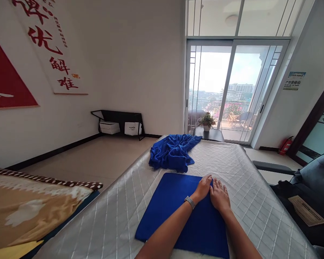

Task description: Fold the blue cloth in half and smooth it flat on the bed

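Note:
A smooth, flat, folded blue cloth (162,205) lies in front of me on the silver quilted table cover (105,219). My left hand (203,189), with a grey watch band on the wrist, is at the cloth's far right corner; its fingers are bent together there. My right hand (220,196) rests beside it along the right edge, palm down with fingers stretched out. Just beyond the folded piece, a crumpled blue cloth (172,153) sits in a loose heap. My forearms cover part of the folded cloth.
A patterned tan blanket (35,212) is on the left. A potted plant (206,121) stands on a dark chair (212,135) past the far edge. To the right are a dark sofa (317,176) and a fire extinguisher (285,145). A black rack (121,117) stands by the wall.

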{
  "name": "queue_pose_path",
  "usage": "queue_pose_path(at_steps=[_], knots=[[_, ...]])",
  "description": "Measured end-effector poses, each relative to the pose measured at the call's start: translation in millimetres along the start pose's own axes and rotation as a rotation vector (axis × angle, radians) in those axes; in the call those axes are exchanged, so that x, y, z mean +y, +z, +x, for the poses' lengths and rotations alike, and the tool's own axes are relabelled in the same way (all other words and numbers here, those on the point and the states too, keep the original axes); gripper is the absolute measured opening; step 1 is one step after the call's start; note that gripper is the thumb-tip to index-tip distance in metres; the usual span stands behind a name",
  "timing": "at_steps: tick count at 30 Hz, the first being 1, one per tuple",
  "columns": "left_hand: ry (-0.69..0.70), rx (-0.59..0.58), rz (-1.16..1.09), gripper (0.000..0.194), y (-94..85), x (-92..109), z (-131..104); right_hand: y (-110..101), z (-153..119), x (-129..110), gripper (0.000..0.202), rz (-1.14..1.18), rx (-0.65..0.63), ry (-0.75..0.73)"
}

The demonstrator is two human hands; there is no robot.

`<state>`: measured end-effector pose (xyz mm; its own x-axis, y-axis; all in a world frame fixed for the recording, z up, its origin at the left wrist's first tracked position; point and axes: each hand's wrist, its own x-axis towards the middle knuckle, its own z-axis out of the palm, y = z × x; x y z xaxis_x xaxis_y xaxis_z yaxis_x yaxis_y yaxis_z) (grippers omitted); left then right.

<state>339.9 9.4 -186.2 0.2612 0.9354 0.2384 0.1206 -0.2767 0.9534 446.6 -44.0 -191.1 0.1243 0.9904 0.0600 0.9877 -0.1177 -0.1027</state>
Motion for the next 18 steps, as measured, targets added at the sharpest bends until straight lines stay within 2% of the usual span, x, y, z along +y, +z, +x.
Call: queue_pose_path(at_steps=[5, 14, 18], knots=[[0.021, -0.001, 0.148, 0.054, -50.4, -7, -8, 3, 1, 0, 0.062, 0.033, 0.003, 0.013], [0.003, 0.081, 0.475, 0.059, -171.7, -26, -30, 3, 0, -2, 0.062, 0.023, -0.006, 0.031], [0.009, 0.105, 0.609, 0.059, -202.3, -38, -37, 4, 1, -3, 0.062, 0.01, -0.011, 0.018]])
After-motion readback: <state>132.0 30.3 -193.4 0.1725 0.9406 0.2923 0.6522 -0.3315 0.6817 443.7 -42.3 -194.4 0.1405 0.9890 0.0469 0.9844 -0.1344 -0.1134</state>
